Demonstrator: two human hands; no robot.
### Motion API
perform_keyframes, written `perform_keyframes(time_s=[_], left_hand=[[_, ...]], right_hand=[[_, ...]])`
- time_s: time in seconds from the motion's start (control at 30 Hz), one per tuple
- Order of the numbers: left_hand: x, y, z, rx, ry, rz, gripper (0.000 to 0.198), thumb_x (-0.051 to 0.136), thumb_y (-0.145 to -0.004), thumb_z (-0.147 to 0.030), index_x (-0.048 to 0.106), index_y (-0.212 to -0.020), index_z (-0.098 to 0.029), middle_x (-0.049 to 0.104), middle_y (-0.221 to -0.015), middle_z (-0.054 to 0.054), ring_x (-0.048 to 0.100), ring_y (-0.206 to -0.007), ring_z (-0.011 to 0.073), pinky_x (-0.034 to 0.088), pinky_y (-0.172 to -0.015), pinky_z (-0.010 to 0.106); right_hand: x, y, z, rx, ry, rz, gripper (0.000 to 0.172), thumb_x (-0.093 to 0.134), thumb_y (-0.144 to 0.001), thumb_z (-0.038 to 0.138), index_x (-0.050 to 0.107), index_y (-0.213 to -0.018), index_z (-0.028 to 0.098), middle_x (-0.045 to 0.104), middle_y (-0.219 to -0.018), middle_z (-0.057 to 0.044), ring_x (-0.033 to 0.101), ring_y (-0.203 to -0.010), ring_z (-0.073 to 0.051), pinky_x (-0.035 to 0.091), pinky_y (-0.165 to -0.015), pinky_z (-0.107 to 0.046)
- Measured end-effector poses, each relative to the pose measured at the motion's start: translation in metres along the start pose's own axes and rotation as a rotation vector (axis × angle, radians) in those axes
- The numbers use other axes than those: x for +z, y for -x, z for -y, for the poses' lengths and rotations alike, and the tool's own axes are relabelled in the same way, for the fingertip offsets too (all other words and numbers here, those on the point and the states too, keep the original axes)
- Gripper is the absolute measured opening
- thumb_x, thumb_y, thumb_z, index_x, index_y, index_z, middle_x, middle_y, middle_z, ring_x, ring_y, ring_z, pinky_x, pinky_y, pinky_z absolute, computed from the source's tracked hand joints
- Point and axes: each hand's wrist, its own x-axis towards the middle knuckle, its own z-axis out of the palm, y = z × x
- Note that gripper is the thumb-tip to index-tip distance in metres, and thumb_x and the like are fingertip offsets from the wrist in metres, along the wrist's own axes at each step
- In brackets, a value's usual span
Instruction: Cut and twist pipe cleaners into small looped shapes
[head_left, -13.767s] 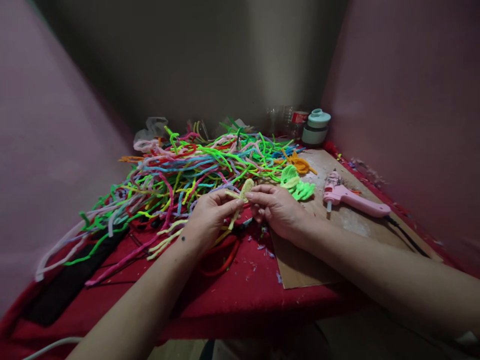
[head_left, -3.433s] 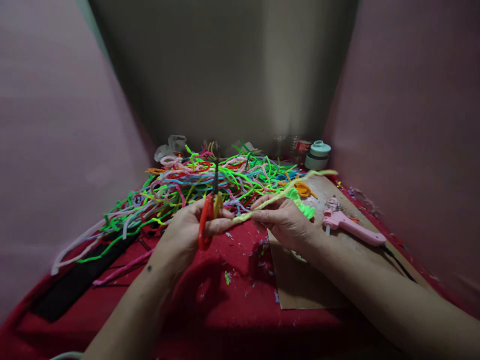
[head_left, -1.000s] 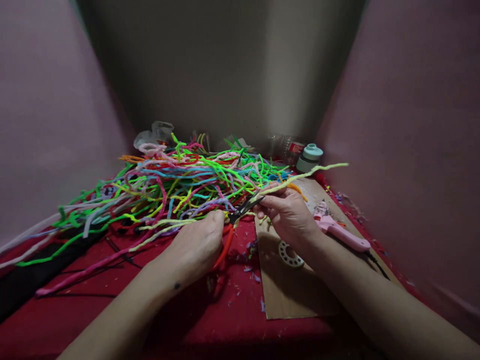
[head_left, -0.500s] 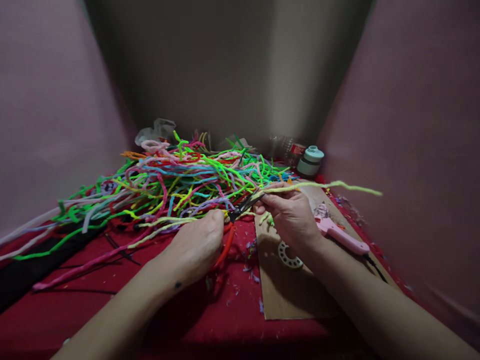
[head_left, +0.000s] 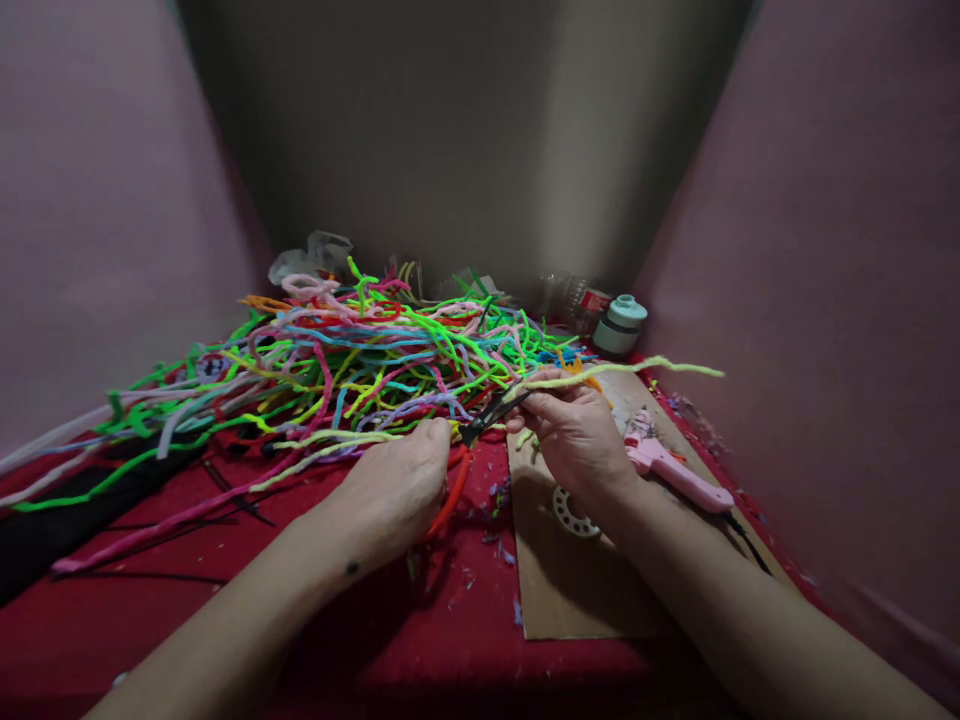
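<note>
My left hand [head_left: 401, 485] is closed around the red handles of a pair of scissors [head_left: 484, 422], whose dark blades point up and right. A pale yellow pipe cleaner [head_left: 630, 371] is pinched in my right hand [head_left: 574, 425], its free end reaching out to the right. The scissor blades meet the pipe cleaner at my right fingertips; whether they cut into it I cannot tell. Behind both hands spreads a tangled heap of pipe cleaners [head_left: 397, 350] in green, pink, yellow, blue and other colours.
Under my right arm lies a cardboard sheet [head_left: 555, 590] with a white ring with holes [head_left: 574, 512] and a pink glue gun [head_left: 682, 475]. A teal-lidded jar [head_left: 621, 325] and a clear plastic bottle [head_left: 574, 297] are at the back. Fluff litters the red cloth [head_left: 450, 640].
The pipe cleaner's free end has drawn in to the left, towards my right hand. Both hands keep nearly the same place and grip, and the view has shifted slightly.
</note>
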Motion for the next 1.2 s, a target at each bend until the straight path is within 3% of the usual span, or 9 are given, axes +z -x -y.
perform_keyframes(time_s=[0.63, 1.2], left_hand=[[-0.002, -0.001, -0.007, -0.066, -0.021, 0.043, 0.023, 0.026, -0.084, -0.019, 0.044, -0.099, -0.017, 0.062, -0.085, 0.012, 0.063, -0.077, 0.0271, 0.043, -0.062, 0.035], [-0.005, 0.000, -0.016, -0.099, -0.046, 0.030, 0.026, 0.025, -0.083, -0.012, 0.046, -0.099, -0.014, 0.062, -0.075, 0.012, 0.065, -0.077, 0.0272, 0.044, -0.061, 0.035]], right_hand=[[0.000, 0.005, -0.001, -0.024, 0.024, -0.016, 0.014, 0.069, -0.062, 0.011, 0.057, -0.068, 0.016, 0.061, -0.065, 0.002, 0.062, -0.054, -0.012, 0.054, -0.056, -0.027], [0.000, 0.007, -0.004, -0.058, 0.011, 0.001, 0.013, 0.065, -0.067, 0.011, 0.054, -0.070, 0.017, 0.062, -0.063, 0.002, 0.063, -0.055, -0.012, 0.052, -0.058, -0.026]])
